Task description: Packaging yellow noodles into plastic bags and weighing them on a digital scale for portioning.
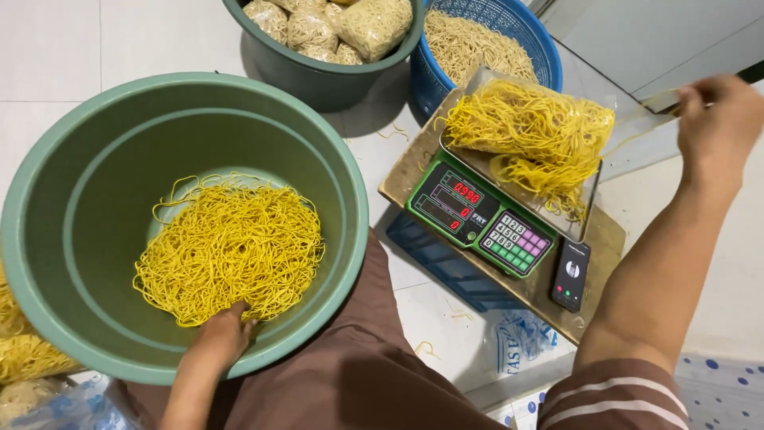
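Noodle weighing on floor: green basin (pixel 72 239), scale (pixel 477 215), two hands.
Left hand (pixel 223 334) curled into yellow noodles (pixel 231 247) at basin's near rim; right hand (pixel 716 119) seems pinched on strands beyond bagged noodles (pixel 529 131); overhanging bag could slide off.

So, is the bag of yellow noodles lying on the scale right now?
Yes, the clear bag of yellow noodles lies on the tray of the green digital scale, while the right hand is raised beside it.

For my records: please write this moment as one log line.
left hand: in noodles, green tub | right hand: raised, pinching strands | scale: bagged noodles on tray
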